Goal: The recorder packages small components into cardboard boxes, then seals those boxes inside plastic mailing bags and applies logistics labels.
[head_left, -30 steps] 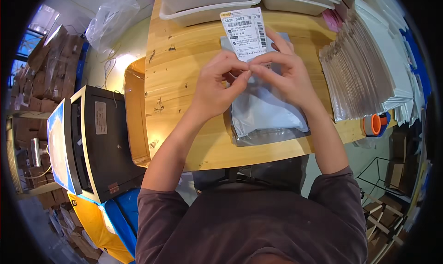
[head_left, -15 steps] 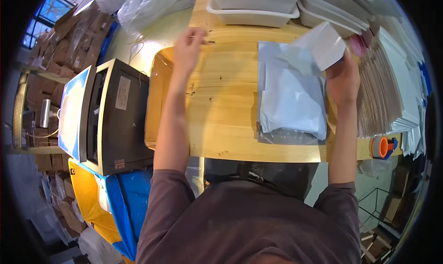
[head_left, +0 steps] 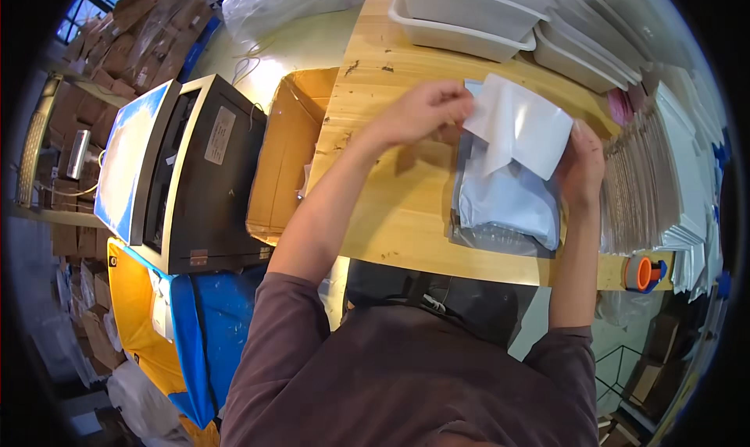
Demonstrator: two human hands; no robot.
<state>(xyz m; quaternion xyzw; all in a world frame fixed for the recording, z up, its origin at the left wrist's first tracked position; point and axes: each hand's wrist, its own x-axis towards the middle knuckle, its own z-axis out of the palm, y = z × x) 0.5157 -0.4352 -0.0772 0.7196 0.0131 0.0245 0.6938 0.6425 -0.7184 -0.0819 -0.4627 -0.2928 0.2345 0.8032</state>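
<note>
A glossy white sheet [head_left: 535, 127], bent with a raised fold down its middle, is held up between my two hands. My left hand [head_left: 426, 113] has its fingers pinched together at the sheet's left edge. The sheet's right edge is gripped by my right hand [head_left: 582, 164], thumb toward me, other fingers partly hidden. Beneath the sheet lies a pale, filled plastic mailing bag [head_left: 508, 213] on the wooden table [head_left: 375, 205]. A clear plastic edge shows at the bag's near end, while the sheet covers its far part.
White plastic bins [head_left: 469, 29] stand along the table's far side. Stacked flat mailers [head_left: 644, 181] and an orange-and-blue tape dispenser [head_left: 642, 274] are at the right. An open cardboard box [head_left: 289, 166] adjoins the table's left edge, beside a dark machine [head_left: 215, 174].
My left hand has moved right from the table's left side to the sheet's edge. The sheet has shifted closer to the middle and now spans both hands. The view has turned slightly.
</note>
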